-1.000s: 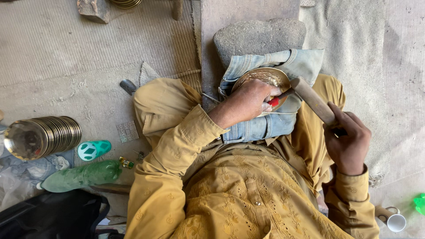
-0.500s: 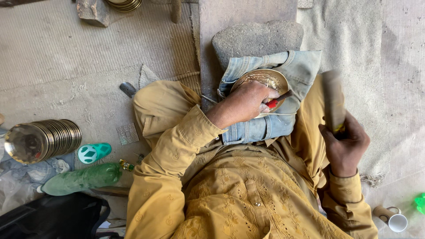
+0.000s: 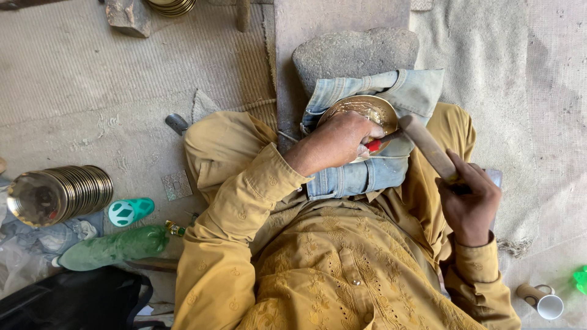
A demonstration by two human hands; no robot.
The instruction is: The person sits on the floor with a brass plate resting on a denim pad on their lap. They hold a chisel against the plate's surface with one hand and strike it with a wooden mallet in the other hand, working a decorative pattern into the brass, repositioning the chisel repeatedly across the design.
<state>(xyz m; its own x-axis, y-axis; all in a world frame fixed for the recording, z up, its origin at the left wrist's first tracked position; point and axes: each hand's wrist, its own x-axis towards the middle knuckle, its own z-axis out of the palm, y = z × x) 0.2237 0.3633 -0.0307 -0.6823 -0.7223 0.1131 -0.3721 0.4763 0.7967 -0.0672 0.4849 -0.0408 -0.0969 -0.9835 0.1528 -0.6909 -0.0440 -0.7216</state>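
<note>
Your left hand (image 3: 342, 142) grips a red tool (image 3: 374, 145) at the bowl (image 3: 361, 110) rim; your right hand (image 3: 469, 198) clamps the mallet (image 3: 427, 146), with open floor (image 3: 526, 91) beside it.

Bright even daylight, soft shadows, sharp focus, no glare

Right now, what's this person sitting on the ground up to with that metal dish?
A person in mustard-yellow clothes sits on the floor with a round brass dish resting on folded blue denim cloth in the lap. The left hand presses a red-handled tool against the dish, and the right hand grips a wooden mallet whose head is at the tool. A stack of brass dishes lies nearby.
</note>
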